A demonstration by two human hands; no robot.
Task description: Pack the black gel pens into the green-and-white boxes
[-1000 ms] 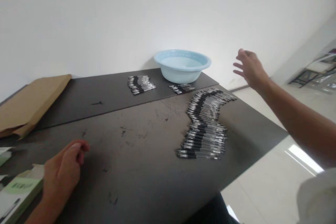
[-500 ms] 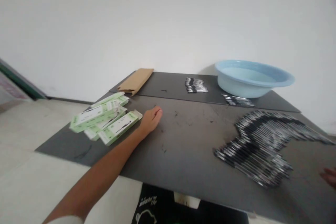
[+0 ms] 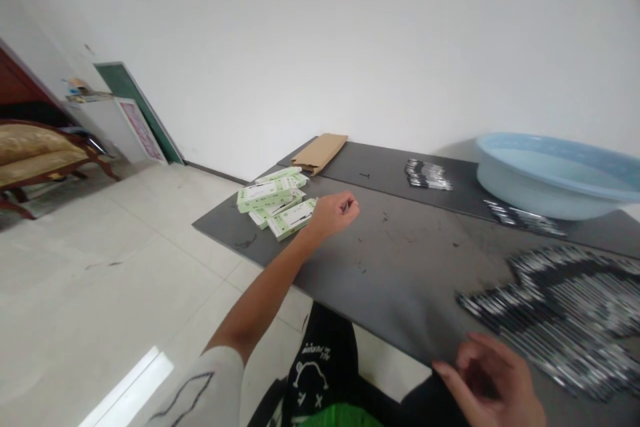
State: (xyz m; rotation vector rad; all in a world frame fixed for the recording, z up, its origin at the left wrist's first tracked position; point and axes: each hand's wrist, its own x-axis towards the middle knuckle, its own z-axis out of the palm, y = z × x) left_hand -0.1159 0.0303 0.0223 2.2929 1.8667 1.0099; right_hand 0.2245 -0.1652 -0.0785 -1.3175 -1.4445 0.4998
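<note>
My left hand (image 3: 334, 213) is loosely closed above the table, just right of the green and white pen boxes (image 3: 293, 217). I see nothing between its fingers. At the front edge of the table is my right hand (image 3: 493, 380), its fingers curled and the thumb held apart, with nothing visible in it. Close beyond it, a large spread of black and clear pens (image 3: 565, 307) lies side by side, running off to the right. Two smaller groups of pens lie farther back: one group (image 3: 427, 175) near the wall, another (image 3: 525, 218) beside the basin.
A light blue basin (image 3: 555, 180) stands at the back right. Behind the boxes lies a flat brown paper bag (image 3: 320, 153). Small dark bits dot the grey table (image 3: 400, 273). A wooden sofa (image 3: 45, 153) and leaning boards (image 3: 140, 113) are at the far left.
The view has swung left, so the table things appear farther right. My right hand has come in from the right edge to the table's front. My left hand stays beside the boxes.
</note>
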